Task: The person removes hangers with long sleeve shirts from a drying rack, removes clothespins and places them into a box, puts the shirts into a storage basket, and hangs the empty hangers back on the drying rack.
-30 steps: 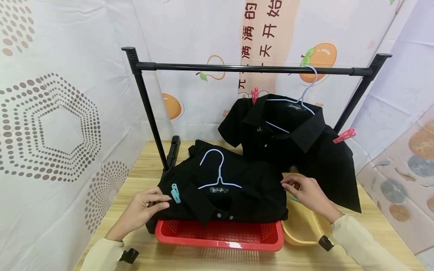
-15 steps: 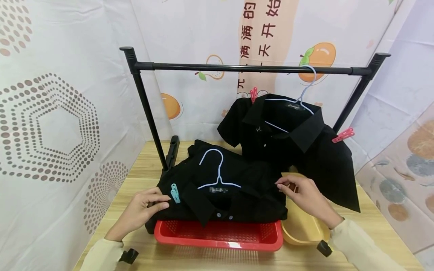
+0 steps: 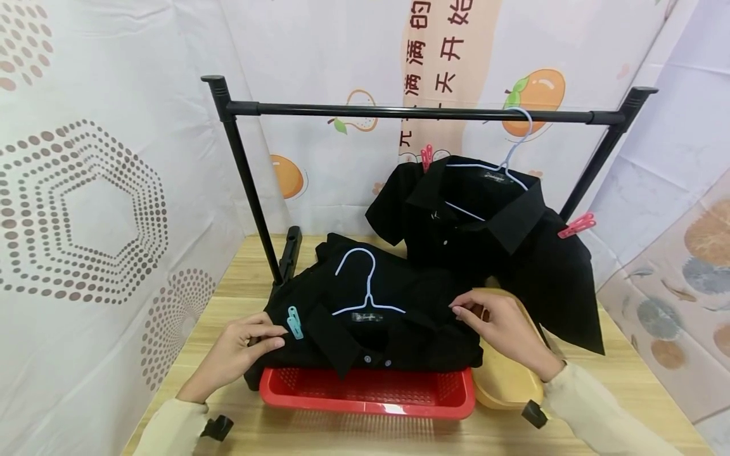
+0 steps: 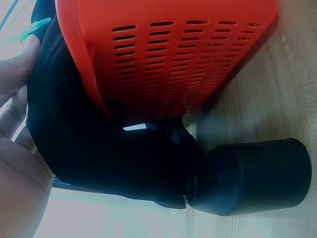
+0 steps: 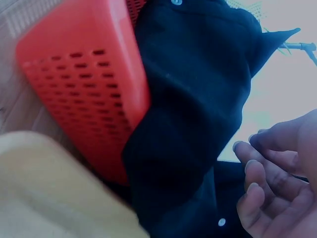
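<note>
A black short-sleeved shirt (image 3: 393,345) lies over the red basket (image 3: 365,408), a pale blue hanger (image 3: 369,294) inside its collar. My left hand (image 3: 234,351) pinches the shirt's left shoulder edge, close beside a turquoise clothespin (image 3: 294,323) on the cloth. In the left wrist view, the thumb (image 4: 22,62) lies against the fabric next to that clothespin. My right hand (image 3: 496,326) hovers over the shirt's right side, fingers loosely curled and thumb near the index fingertip. In the right wrist view, no object shows between these fingers (image 5: 267,173).
A black rack with a crossbar (image 3: 365,111) stands behind. Another black shirt (image 3: 485,221) hangs there on a pale blue hanger (image 3: 516,145), with a pink clothespin (image 3: 426,158) on one shoulder and a second pink clothespin (image 3: 577,225) on the other. A yellow container (image 3: 507,386) stands beside the basket.
My right hand has moved left from above the yellow container to over the shirt's right side. My left hand, the shirt and its clothespin have stayed in place.
</note>
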The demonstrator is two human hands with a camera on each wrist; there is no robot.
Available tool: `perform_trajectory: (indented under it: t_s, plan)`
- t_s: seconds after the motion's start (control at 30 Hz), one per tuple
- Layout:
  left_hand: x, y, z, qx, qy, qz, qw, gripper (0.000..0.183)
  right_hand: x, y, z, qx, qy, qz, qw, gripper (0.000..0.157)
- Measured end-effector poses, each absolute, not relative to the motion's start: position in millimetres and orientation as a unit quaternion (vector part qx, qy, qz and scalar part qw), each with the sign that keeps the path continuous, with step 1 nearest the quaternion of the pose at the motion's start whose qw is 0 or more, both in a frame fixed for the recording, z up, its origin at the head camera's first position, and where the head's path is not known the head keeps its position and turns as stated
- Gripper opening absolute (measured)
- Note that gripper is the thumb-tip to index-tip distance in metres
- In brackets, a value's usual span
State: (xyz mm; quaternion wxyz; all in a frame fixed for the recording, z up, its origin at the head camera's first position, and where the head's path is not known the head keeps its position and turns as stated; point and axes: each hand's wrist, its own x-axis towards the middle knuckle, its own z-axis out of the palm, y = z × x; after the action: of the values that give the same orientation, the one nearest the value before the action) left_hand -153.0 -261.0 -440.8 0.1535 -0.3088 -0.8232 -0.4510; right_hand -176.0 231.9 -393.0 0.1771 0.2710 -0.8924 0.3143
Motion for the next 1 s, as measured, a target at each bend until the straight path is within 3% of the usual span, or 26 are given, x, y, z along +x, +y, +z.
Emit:
perform_trajectory:
  t_s: [0.53,1.0]
  plan:
    - [-151.9,-259.6,-437.9,-0.312,-0.819,-0.457,0.152,0.026,-172.9,184.6,-370.0,0.313,-0.874,0.35,0.122,0.01]
    - [-152.3,-256.7,-436.9,-0.311,-0.819,-0.459,0.149,0.025,-178.0,152.3,-359.8,0.358,-0.847,0.371,0.133,0.009]
